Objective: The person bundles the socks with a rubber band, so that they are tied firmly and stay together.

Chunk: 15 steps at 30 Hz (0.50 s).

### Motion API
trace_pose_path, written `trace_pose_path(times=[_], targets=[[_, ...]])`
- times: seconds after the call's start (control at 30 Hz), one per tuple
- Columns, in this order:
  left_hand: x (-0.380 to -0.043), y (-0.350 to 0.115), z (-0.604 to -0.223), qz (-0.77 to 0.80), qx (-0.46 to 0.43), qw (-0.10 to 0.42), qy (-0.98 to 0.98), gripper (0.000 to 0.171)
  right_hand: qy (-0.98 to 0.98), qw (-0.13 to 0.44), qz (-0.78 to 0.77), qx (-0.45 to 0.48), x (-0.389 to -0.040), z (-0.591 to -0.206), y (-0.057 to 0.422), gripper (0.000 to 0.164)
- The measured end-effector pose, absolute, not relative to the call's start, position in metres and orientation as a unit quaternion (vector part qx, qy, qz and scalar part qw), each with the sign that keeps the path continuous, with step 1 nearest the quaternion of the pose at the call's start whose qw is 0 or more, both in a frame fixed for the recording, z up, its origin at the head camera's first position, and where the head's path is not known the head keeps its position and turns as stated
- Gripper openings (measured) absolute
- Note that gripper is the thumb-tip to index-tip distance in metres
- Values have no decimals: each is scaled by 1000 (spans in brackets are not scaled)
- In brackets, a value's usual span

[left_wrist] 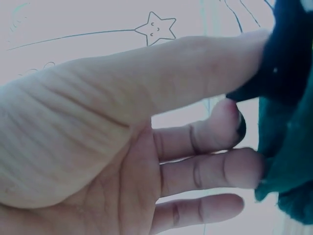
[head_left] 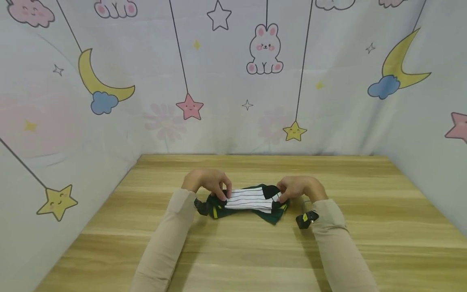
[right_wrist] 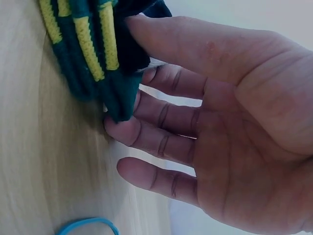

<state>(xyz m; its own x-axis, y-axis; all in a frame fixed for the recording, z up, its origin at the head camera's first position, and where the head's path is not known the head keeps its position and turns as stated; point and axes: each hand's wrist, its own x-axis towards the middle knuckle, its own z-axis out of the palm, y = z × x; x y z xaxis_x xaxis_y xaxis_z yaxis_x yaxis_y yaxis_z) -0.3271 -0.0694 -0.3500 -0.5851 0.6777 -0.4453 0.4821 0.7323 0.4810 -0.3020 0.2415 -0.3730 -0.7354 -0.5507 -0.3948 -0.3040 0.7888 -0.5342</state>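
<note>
One white sock (head_left: 249,198) with thin black lines lies uppermost on dark green, yellow-banded fabric (head_left: 273,217), its layers uncountable, atop one wooden table (head_left: 248,251). Two hands pinch it: the left hand (head_left: 211,181) at the sock's left end, the right hand (head_left: 298,186) at its right. Beyond the sock hangs a white backdrop (head_left: 226,73) bearing two yellow crescent moons (head_left: 86,73).

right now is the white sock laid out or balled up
Laid out: the white sock lies lengthwise over the green cloth, its long stripes showing, between left hand and right hand.
</note>
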Motion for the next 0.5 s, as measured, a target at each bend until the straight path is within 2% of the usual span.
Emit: trace_pose_path(times=[0.2, 0.5], targets=[[-327, -70, -348, 165, 346, 307, 871, 9, 905, 252, -211, -268, -303, -372, 242, 19], [-324, -70, -344, 169, 375, 290, 864, 13, 905, 231, -249, -258, -301, -370, 241, 17]])
